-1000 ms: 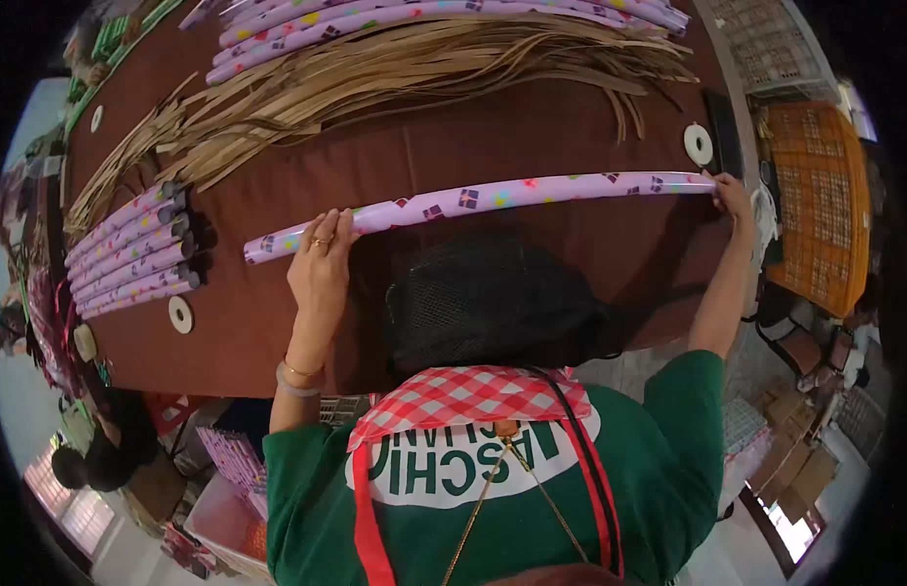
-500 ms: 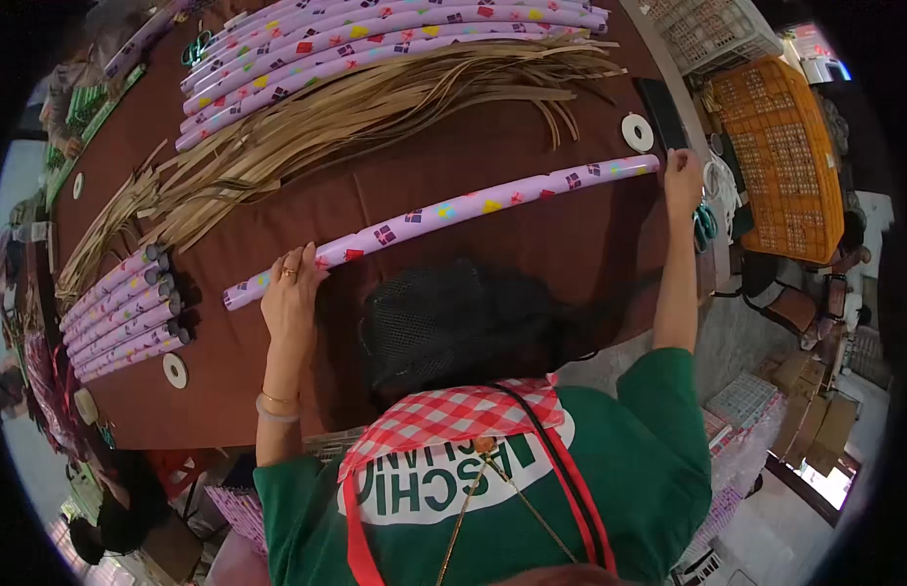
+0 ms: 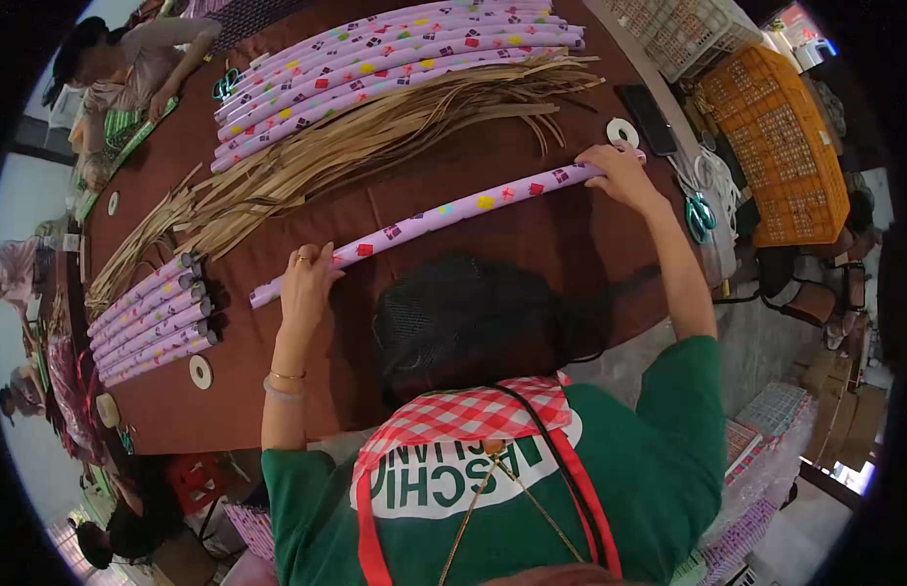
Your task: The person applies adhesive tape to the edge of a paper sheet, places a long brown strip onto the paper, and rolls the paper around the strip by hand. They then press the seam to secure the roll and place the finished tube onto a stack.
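Note:
A long lilac wrapping paper roll (image 3: 442,212), printed with small presents, lies slanted across the brown tabletop. Near its left end my left hand (image 3: 307,277) is closed around it, a ring on one finger. Close to the other end my right hand (image 3: 618,174) reaches over the roll, fingers curled on its far side and thumb on the near side. The roll's right tip pokes out just past that hand. Beyond the right hand sits a white tape roll (image 3: 622,133), next to a dark phone (image 3: 647,119).
Brown strips (image 3: 375,142) and more lilac rolls (image 3: 395,68) lie farther back. Shorter rolls (image 3: 156,327) are stacked at left, near another tape roll (image 3: 201,371). A black mesh bag (image 3: 463,317) sits before me. Scissors (image 3: 700,217) and an orange crate (image 3: 781,146) are right. A co-worker (image 3: 131,73) works far left.
My right hand has shifted from the roll's right tip inward, over its top. My left hand stays near the left end. The view has turned slightly, bringing a co-worker into clearer sight.

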`<state>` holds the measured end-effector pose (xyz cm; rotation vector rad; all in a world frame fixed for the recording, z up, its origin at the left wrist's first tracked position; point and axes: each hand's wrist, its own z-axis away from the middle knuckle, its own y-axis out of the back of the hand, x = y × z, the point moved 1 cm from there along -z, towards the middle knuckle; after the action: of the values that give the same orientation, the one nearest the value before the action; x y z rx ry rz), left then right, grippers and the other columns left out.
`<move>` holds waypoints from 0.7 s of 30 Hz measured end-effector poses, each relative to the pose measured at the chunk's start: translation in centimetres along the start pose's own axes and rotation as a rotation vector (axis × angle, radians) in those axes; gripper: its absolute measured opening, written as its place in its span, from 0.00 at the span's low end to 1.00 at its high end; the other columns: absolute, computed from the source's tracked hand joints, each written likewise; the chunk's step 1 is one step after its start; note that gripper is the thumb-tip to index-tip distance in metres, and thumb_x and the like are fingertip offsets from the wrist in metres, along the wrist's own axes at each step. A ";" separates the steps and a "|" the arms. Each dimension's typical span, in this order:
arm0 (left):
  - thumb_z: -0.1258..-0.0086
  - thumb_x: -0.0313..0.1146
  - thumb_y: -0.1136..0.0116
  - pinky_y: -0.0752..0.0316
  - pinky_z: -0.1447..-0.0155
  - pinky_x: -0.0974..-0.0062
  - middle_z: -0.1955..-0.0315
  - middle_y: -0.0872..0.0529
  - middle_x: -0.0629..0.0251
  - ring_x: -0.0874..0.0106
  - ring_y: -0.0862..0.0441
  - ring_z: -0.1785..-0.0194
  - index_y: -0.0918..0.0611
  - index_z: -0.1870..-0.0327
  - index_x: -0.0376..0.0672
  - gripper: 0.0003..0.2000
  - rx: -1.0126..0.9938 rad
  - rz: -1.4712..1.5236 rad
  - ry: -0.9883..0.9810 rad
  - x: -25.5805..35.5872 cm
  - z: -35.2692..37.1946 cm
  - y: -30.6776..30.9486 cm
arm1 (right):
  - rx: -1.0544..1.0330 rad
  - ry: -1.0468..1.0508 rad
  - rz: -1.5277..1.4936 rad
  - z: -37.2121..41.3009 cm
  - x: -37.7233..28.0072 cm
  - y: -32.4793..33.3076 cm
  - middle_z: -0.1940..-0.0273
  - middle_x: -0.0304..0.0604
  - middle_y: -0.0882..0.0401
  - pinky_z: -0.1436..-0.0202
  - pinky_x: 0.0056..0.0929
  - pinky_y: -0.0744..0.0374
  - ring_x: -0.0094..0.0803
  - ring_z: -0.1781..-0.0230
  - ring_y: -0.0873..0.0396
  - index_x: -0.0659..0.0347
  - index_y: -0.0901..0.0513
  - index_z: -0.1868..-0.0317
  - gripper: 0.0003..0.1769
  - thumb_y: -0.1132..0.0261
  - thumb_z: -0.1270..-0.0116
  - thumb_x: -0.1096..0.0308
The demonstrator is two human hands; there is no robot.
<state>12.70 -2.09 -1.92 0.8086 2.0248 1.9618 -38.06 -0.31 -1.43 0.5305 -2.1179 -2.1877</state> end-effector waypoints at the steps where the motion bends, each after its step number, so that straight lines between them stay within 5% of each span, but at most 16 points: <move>1: 0.44 0.28 0.37 0.29 0.51 0.61 0.55 0.24 0.54 0.55 0.26 0.52 0.22 0.47 0.40 0.21 0.005 -0.009 -0.004 -0.1 0.1 0.3 | 0.001 0.013 0.029 -0.1 -0.3 0.4 0.52 0.37 0.23 0.36 0.38 0.41 0.33 0.46 0.28 0.53 0.23 0.49 0.23 0.31 0.48 0.68; 7: 0.41 0.30 0.40 0.28 0.50 0.61 0.55 0.23 0.54 0.55 0.26 0.52 0.29 0.43 0.37 0.23 0.121 -0.080 -0.090 0.8 3.1 1.8 | 0.077 0.078 0.027 3.4 -2.9 4.0 0.56 0.37 0.23 0.40 0.37 0.38 0.35 0.49 0.28 0.53 0.23 0.51 0.20 0.32 0.46 0.69; 13: 0.38 0.29 0.44 0.30 0.46 0.61 0.56 0.23 0.52 0.53 0.27 0.51 0.28 0.52 0.36 0.14 0.081 -0.057 -0.108 0.4 2.3 2.5 | -0.145 -0.170 -0.195 3.0 -2.7 2.2 0.55 0.42 0.24 0.42 0.39 0.35 0.43 0.50 0.29 0.53 0.25 0.51 0.20 0.33 0.45 0.70; 16: 0.37 0.28 0.45 0.31 0.46 0.61 0.57 0.23 0.52 0.53 0.27 0.50 0.28 0.52 0.36 0.14 -0.049 0.016 -0.167 -2.0 0.4 2.6 | -0.259 -0.070 -0.202 0.8 -1.3 1.7 0.56 0.46 0.22 0.45 0.39 0.32 0.46 0.52 0.29 0.55 0.24 0.51 0.17 0.35 0.41 0.63; 21: 0.34 0.29 0.47 0.30 0.48 0.65 0.60 0.21 0.54 0.57 0.24 0.54 0.27 0.52 0.34 0.13 -0.238 0.159 -0.172 -6.4 -1.7 2.2 | -0.368 0.029 -0.425 -3.0 1.6 0.8 0.59 0.42 0.21 0.54 0.33 0.28 0.33 0.57 0.25 0.61 0.23 0.51 0.19 0.40 0.36 0.57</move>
<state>17.66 -6.90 -1.08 1.0665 1.6389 2.0845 -38.91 -3.64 -1.02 1.0424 -1.6377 -2.6790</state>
